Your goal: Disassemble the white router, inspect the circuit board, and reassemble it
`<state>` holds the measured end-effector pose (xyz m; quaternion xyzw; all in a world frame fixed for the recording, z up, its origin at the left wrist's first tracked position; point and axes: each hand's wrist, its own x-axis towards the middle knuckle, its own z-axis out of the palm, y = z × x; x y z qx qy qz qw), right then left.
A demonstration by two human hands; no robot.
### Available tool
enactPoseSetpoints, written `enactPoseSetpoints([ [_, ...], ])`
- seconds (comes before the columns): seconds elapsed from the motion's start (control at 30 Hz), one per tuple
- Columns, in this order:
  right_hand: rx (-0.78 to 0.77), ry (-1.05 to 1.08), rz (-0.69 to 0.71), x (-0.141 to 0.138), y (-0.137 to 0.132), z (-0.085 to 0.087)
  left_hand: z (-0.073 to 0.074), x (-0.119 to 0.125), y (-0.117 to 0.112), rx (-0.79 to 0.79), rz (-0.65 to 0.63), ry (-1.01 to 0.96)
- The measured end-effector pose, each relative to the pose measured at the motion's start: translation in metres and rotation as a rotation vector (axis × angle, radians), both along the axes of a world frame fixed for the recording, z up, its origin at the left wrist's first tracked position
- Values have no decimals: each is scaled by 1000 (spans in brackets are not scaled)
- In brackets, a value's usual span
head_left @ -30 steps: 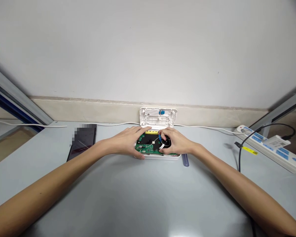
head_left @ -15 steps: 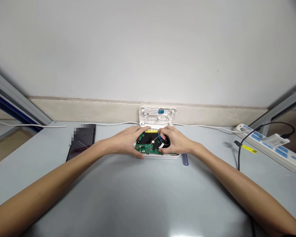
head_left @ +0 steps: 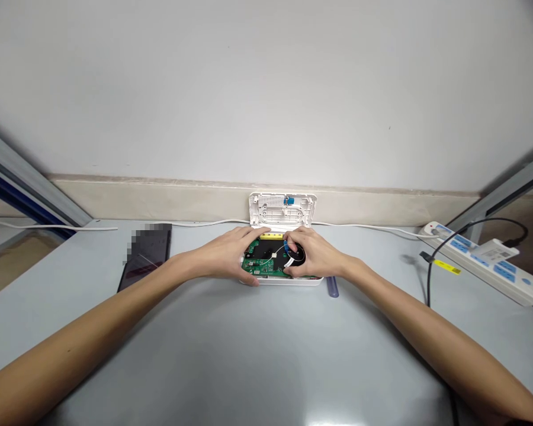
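A white router-like case lies opened on the table, with a green circuit board and a black plate inside. Its yellow port strip runs along the back. My left hand clasps the case's left end, thumb at the front and fingers at the rear. At the right side, my right hand curls its fingers over a thin white fibre cable looped around a black round part. A blue connector sits by the fingertips, partly covered.
Behind the case, its white cover leans at the wall with a blue piece in it. A blue-purple tool handle lies right of the case. There are a dark phone or tablet, a power strip and a black cable.
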<state>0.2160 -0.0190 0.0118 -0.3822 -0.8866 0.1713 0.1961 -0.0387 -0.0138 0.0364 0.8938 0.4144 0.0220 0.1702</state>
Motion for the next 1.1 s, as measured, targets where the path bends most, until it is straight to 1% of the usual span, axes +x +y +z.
enactPoseSetpoints([
  [0.17, -35, 18, -15, 1, 0, -2, -2, 0, 1, 6, -1, -8],
  [0.4, -39, 27, 0, 1, 1, -2, 0, -1, -1, -6, 7, -6],
  [0.63, -80, 16, 14, 3, 5, -3, 1, 1, -2, -3, 10, -5],
  [0.83, -56, 2, 22, 2, 6, -4, 0, 0, -1, 1, 11, 0],
  [1.1, -39, -10, 37, 0, 5, 0, 2, 1, -3, -11, 19, 8],
])
